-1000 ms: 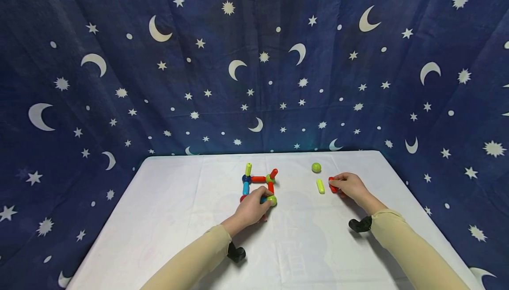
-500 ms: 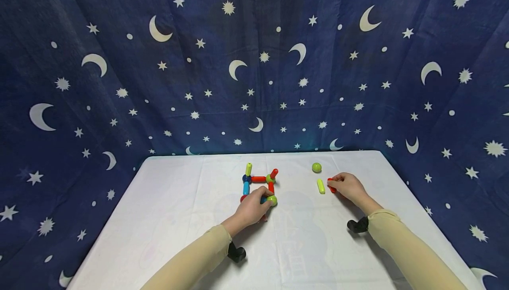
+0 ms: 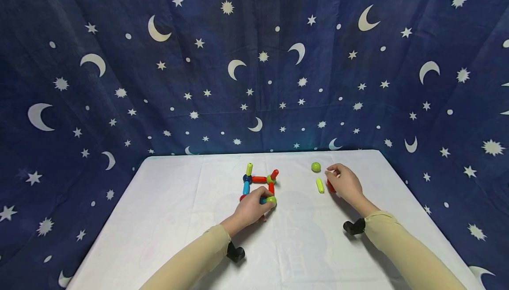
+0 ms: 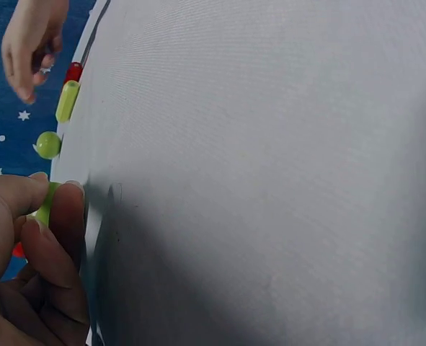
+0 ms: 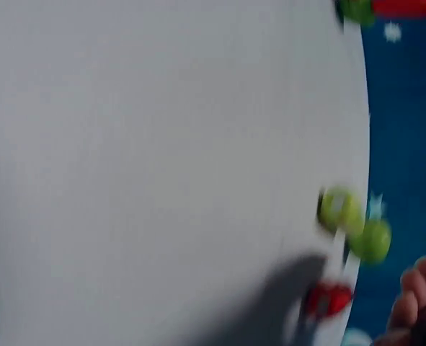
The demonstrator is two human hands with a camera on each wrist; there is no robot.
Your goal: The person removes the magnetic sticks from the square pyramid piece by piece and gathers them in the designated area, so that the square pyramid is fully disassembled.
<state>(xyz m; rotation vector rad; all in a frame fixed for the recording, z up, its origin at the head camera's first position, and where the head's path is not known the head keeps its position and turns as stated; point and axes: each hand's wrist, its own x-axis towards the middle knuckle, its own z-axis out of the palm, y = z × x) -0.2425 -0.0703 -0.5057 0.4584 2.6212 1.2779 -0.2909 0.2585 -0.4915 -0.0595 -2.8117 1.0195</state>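
My left hand grips the near right corner of a square frame of rods and balls; its fingers pinch a lime-green ball beside a mostly hidden blue rod. The frame has red rods, a light blue rod, a dark blue ball and another green ball. A yellow-green rod and a red rod stick up from its far corners. My right hand hovers over a loose red rod, with thumb and fingers apart and nothing held, as the left wrist view confirms.
Left of the right hand lie a loose yellow-green rod and a lime-green ball. All stand on a white-covered table. A dark blue star-and-moon curtain hangs behind. The right wrist view is blurred.
The right hand has let go of the red rod, leaving it on the table beside the yellow-green rod, and has risen slightly. The left hand has kept its place at the frame.
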